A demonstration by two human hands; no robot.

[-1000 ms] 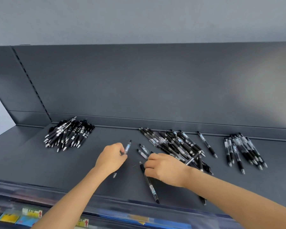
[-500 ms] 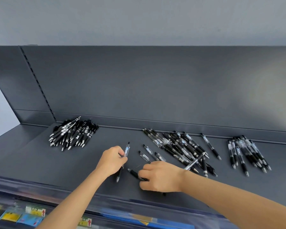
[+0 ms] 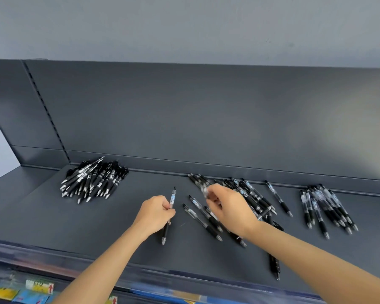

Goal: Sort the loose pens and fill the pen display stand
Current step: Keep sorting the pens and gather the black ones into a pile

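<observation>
Black click pens lie on a dark grey shelf (image 3: 53,216). A tidy left pile (image 3: 92,178) sits near the back wall. A loose middle pile (image 3: 253,195) spreads behind my right hand, and a smaller right pile (image 3: 325,205) lies further along. My left hand (image 3: 156,213) grips one pen (image 3: 172,198) around its middle, its tip pointing toward me. My right hand (image 3: 228,209) is blurred over the middle pile's left edge, fingers curled, pinching what looks like a clear-barrelled pen (image 3: 203,190). Three loose pens (image 3: 199,218) lie between my hands.
One stray pen (image 3: 274,266) lies near the shelf's front edge under my right forearm. The shelf's back wall (image 3: 206,128) rises behind the piles. Price labels (image 3: 38,286) sit on the rail below the front lip at lower left.
My right hand lifted from the shelf front and swung back and right to the middle pile. My left hand kept hold of its pen and barely moved.
</observation>
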